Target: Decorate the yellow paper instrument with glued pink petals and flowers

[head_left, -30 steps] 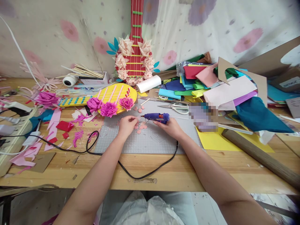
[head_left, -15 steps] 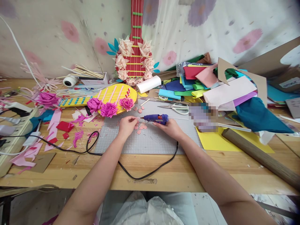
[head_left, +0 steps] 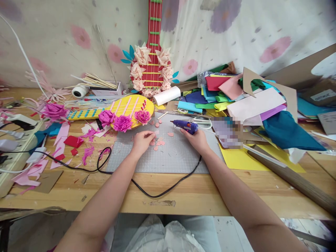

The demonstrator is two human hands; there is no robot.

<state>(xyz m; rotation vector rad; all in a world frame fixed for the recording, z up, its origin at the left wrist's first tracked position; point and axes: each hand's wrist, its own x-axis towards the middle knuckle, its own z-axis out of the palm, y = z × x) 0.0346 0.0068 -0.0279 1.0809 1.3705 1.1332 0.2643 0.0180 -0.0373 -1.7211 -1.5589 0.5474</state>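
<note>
My right hand [head_left: 197, 140] is wrapped round a blue hot glue gun [head_left: 185, 126], its nozzle pointing left above the grey cutting mat [head_left: 131, 159]. Left of it, my left hand [head_left: 142, 142] is closed in a pinch, with a small pale pink paper piece [head_left: 156, 132] at its fingertips, partly hidden. Several pink paper petals [head_left: 159, 142] lie on the mat beside those fingers, and one petal [head_left: 170, 134] rests apart between the two hands. The scissors [head_left: 203, 122] lie just behind the glue gun, partly covered by it.
A yellow paper guitar [head_left: 131, 106] with magenta flowers lies behind my left hand. A red guitar [head_left: 153, 70] leans at the back. Coloured paper [head_left: 256, 103] is heaped at right. The black cord [head_left: 157, 196] loops along the front; a power strip [head_left: 19, 154] sits at left.
My right hand has drawn the glue gun back to the right, away from my left fingertips. The petal between the hands now shows. My left hand has stayed nearly still, pinching.
</note>
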